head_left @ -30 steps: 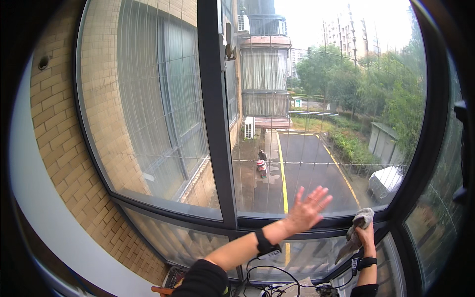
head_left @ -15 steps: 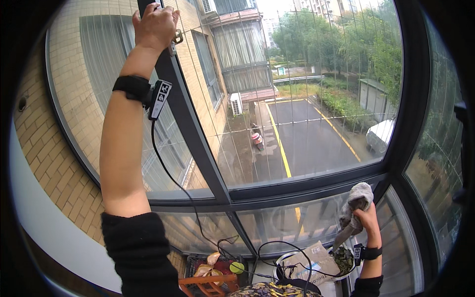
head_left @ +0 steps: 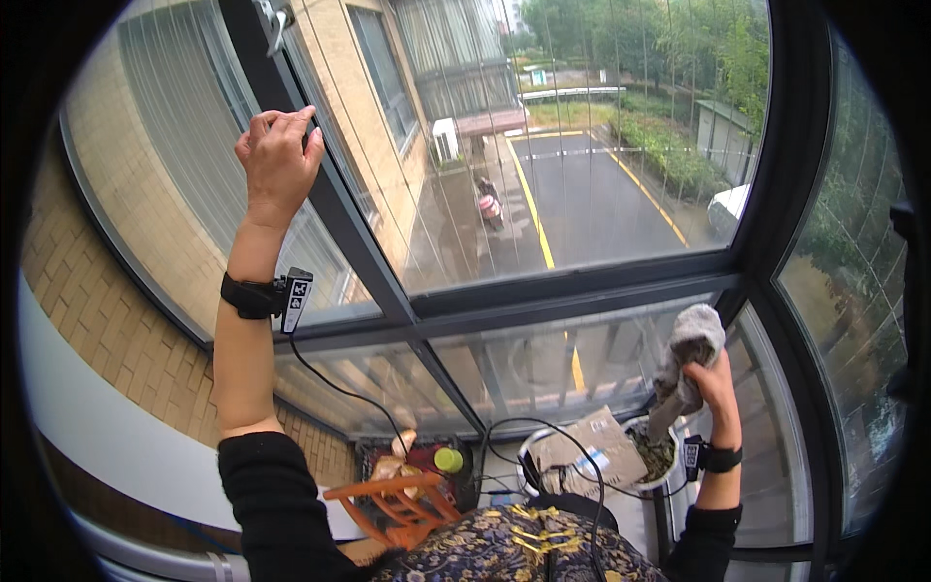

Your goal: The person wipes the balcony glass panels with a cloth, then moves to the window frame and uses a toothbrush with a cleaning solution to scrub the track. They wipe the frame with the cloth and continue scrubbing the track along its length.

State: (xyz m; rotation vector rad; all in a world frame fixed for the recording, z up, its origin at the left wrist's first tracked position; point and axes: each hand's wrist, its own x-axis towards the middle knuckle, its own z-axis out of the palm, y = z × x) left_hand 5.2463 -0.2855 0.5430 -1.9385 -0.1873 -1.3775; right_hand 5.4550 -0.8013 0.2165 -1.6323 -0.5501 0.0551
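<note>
My left hand (head_left: 277, 167) is raised in front of the dark window post (head_left: 335, 194), below a metal window handle (head_left: 281, 27). Its fingers are loosely bent, with a gap between thumb and index finger, and nothing shows in them. Whether the fingertips touch the post, I cannot tell. At the right, my right hand (head_left: 714, 383) is closed around a bunched grey cloth (head_left: 694, 339), whose lower end hangs down over a white tub of dark dried leaves (head_left: 655, 456).
Beside the tub lies a flattened cardboard piece (head_left: 587, 451). An orange wooden chair (head_left: 398, 509) stands near a dark crate (head_left: 373, 456) holding pale pieces and a green-lidded container (head_left: 447, 461). A black cable (head_left: 354, 393) runs from my left wrist device. Window glass spans the front.
My left hand has come down from the handle area along the post. The view has tilted lower, showing more chair and patterned clothing. The right hand still grips the cloth.
</note>
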